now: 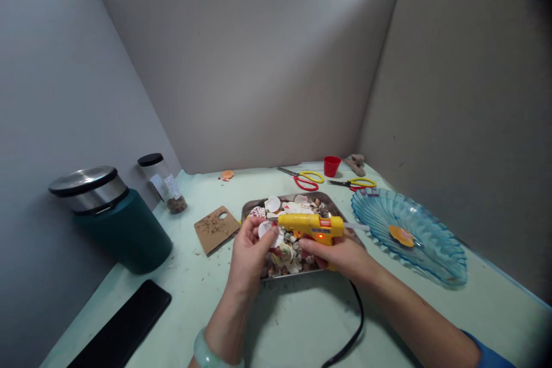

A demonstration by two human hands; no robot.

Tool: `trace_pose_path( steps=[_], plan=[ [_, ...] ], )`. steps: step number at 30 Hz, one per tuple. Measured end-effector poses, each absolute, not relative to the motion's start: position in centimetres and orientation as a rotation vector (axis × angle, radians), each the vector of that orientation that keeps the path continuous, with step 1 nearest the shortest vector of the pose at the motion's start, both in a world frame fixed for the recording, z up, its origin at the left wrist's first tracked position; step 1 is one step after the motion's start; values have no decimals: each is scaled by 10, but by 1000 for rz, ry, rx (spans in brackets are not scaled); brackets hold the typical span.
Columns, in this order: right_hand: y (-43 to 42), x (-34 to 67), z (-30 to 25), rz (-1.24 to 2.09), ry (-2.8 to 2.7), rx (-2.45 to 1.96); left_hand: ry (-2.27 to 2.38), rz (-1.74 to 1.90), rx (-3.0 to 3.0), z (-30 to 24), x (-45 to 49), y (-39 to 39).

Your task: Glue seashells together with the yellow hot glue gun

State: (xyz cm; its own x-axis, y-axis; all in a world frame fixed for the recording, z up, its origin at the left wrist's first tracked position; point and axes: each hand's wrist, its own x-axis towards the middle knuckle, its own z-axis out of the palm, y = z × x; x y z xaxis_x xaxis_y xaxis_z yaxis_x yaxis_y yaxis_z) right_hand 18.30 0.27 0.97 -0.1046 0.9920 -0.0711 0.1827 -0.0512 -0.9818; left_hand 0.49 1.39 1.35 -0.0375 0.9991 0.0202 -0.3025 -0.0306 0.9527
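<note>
My right hand (pixel 330 250) is wrapped round the grip of a yellow glue gun (pixel 299 222), whose small light glows orange. A clear glue stick (pixel 357 226) pokes out of its back end. Pinched in my left hand (pixel 250 244) is a white shell (pixel 268 232). The gun's nozzle points left and lies close to the shell; whether the two touch I cannot tell. Below both hands a metal tray (pixel 328 202) holds many mixed seashells, partly hidden by the hands and the gun.
Left of the tray lie a brown board (pixel 213 233), a green tumbler (pixel 123 230), a jar (pixel 163 182) and a black phone-like slab (pixel 125 322). On the right is a blue glass dish (pixel 431 241) with an orange shell (pixel 401 236). Scissors (pixel 308 178), pliers (pixel 353 184) and a red cup (pixel 332 167) sit behind.
</note>
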Motion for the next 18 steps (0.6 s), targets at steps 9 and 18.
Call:
trace_pose_path(
  steps=[9, 18],
  plan=[
    [3, 178, -4, 1158, -1270, -1328, 1035, 1376, 1006, 10, 8, 13],
    [-3, 167, -4, 1088, -1266, -1238, 1044, 1318, 1027, 11, 15, 8]
  ],
)
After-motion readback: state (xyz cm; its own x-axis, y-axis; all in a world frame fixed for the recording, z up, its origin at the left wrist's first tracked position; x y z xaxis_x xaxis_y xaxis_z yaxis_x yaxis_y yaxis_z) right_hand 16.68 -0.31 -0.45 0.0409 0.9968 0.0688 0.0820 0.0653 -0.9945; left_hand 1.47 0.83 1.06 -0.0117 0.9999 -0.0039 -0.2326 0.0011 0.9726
